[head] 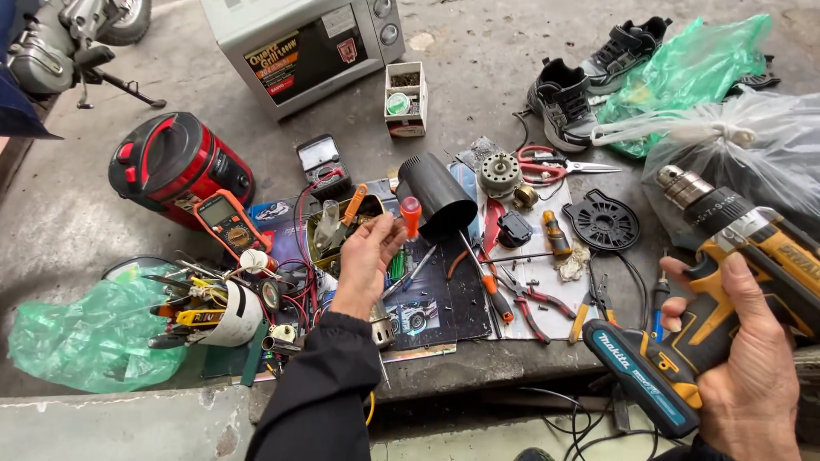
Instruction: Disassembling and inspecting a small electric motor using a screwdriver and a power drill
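Observation:
My left hand (366, 260) is raised over the cluttered floor, pinching a small screwdriver with an orange-red handle (411, 216) by its thin shaft. My right hand (745, 358) grips a yellow and black cordless drill (741, 256) by the handle at the lower right; its silver chuck (683, 186) points up and left, and a teal and black battery (641, 376) sits at its base. A black cylindrical housing (436, 195) lies just beyond the screwdriver.
Pliers, screwdrivers and scissors (555, 166) lie scattered on a sheet. A red rice cooker (175, 166), an orange multimeter (226, 222), a toaster oven (299, 47), sneakers (568, 98), green and clear plastic bags, and a cup of tools (213, 312) surround them.

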